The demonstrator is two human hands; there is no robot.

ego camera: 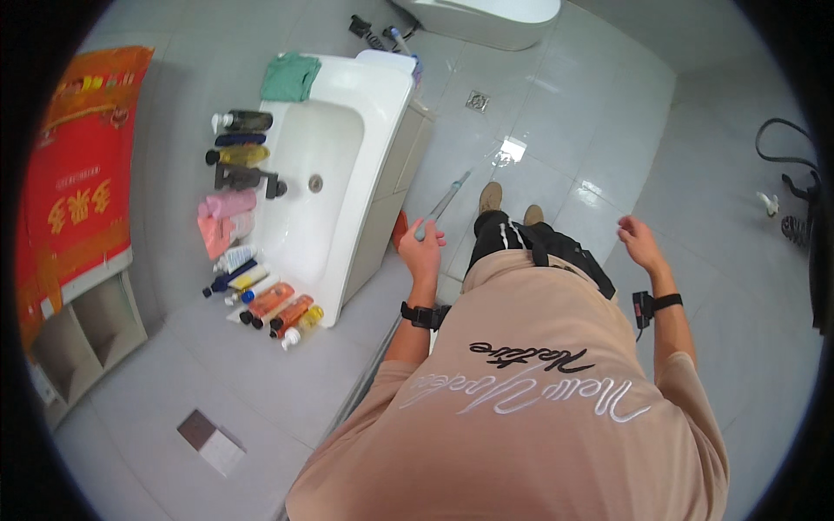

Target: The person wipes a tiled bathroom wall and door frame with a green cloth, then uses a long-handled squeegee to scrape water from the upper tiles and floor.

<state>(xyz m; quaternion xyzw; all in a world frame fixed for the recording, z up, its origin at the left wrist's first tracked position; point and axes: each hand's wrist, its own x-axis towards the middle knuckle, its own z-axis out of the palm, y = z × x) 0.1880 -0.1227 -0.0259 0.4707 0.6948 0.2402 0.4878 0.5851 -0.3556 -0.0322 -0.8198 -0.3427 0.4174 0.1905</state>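
My left hand (422,246) grips the near end of a slim blue-grey handle (448,200), which slants away over the wet tiled floor. The far end of the handle is hard to make out against the tiles. My right hand (638,241) hangs free at the other side, fingers slightly curled, holding nothing. A black strap sits on each wrist, and the right one carries a small device. Between my hands are my black trousers and brown shoes (490,197). An orange object (399,230) shows partly behind my left hand.
At left, a white washbasin (306,260) has several bottles and tubes, a dark faucet (244,179) and a green cloth (290,77) around its rim. Ahead are a floor drain (477,101) and a white toilet (488,23). A red box (78,189) is at far left; a hose (775,156) hangs right.
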